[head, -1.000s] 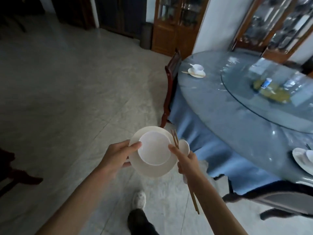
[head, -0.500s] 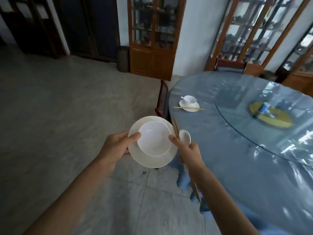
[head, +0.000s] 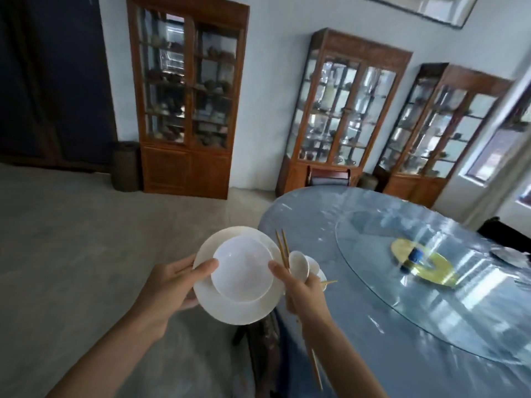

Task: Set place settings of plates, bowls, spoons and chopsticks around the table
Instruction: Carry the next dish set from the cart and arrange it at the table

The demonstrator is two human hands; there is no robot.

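Since the earlier frame the view has swung up and round: the place setting that lay well ahead on the table (head: 359, 326) now sits just behind the right hand (head: 301, 294), and 3 cabinets (head: 188, 104) fill the far wall from 11 to 2 o'clock.

That set-down place setting (head: 321, 275) is mostly hidden by the hand and the spoon; only a white rim and 1 chopstick tip show at the table's near edge.

Both hands carry a round white plate (head: 230, 307) in mid-air at 12 o'clock, just off the table's left edge. A round white bowl (head: 242, 271) sits on the plate. The left hand (head: 172, 285) grips the plate's rim at 9 o'clock, thumb on top against the bowl, fingers underneath and out of sight. The right hand holds the rim at 3 o'clock with its thumb on top, and its curled fingers also clasp 2 thin wooden chopsticks (head: 283, 248) and a white spoon (head: 298, 267). The chopsticks' tips stick up past the plate; their long ends run down beside the forearm.

A glossy clear cover lies over the blue cloth of the round table, with a glass turntable (head: 459, 311) raised above it. Motion blur smears the small blue thing (head: 415, 255) on the turntable's yellow centre. Open grey floor (head: 86, 239) spreads from 7 to 10 o'clock. A dark chair (head: 258, 340) under the plate is largely hidden.
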